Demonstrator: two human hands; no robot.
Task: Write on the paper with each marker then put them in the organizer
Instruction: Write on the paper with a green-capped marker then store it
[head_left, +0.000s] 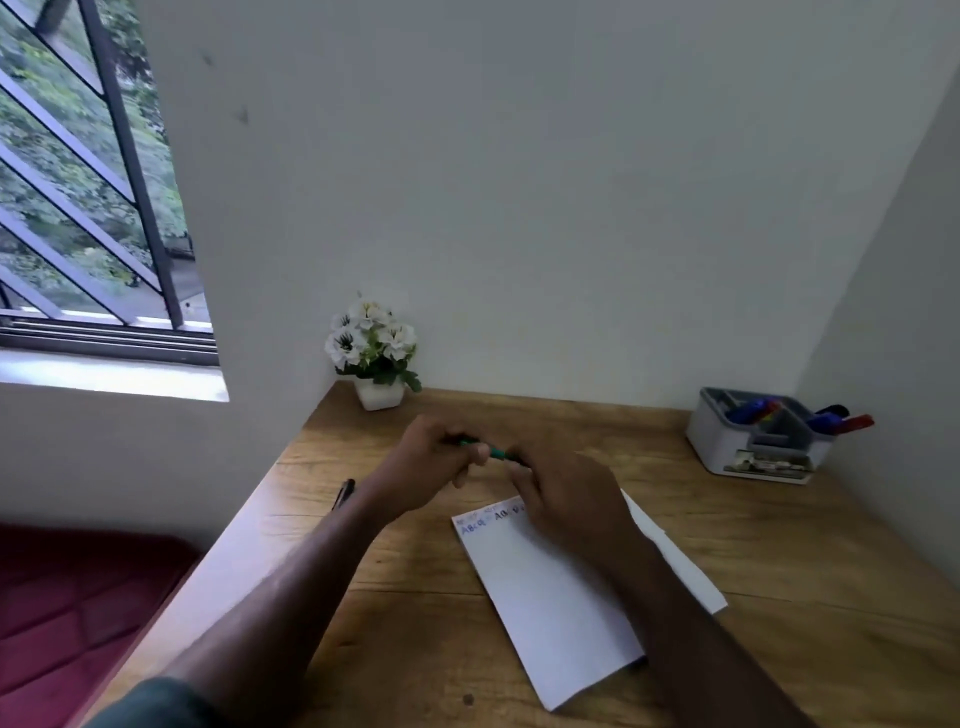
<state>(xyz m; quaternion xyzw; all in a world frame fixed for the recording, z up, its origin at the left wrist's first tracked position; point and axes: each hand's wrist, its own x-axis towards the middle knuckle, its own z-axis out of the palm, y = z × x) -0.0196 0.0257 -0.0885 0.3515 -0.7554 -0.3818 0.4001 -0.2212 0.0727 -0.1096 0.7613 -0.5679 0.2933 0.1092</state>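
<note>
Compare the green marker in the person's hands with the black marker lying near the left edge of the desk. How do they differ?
The green marker is held above the desk, gripped by both the left hand and the right hand; the black marker lies untouched on the wooden desk. The green marker sits roughly crosswise, the black marker points away from the viewer. They differ in colour. Neither is in the organizer yet.

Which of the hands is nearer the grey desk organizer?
Right. The right hand is over the white paper, toward the grey desk organizer; the left hand is farther away.
</note>
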